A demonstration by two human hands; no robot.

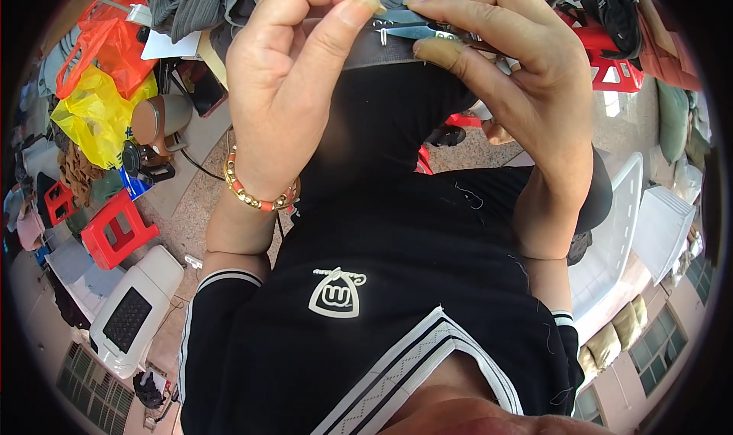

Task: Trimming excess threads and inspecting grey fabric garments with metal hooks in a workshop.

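Left hand: the left hand (286, 76) is raised at the upper middle, thumb and index fingertips pressed together; whether anything thin is caught between them, I cannot tell.
Wrist: a bracelet of gold and coral-red beads (263, 203) circles the left wrist.
Right hand: the right hand (527, 76) grips small metal snips with bluish blades (412, 32), thumb below and index finger above.
Snips: they lie almost level between the two hands, tips toward the left fingertips.
Grey cloth: a grey, fine-woven cloth strip with a pale edge (374, 59) shows just under the blades, above the person's dark lap.
Upper edge: dark grey ribbed fabric (183, 11) lies heaped beyond the left hand.
Left side: a red plastic bag (114, 42) hangs above a yellow plastic bag (92, 118); a brown-and-grey cylindrical container (160, 118) is beside the yellow one.
Lower left: a red plastic stool (114, 229) is near a white plastic casing with a dark panel (137, 313).
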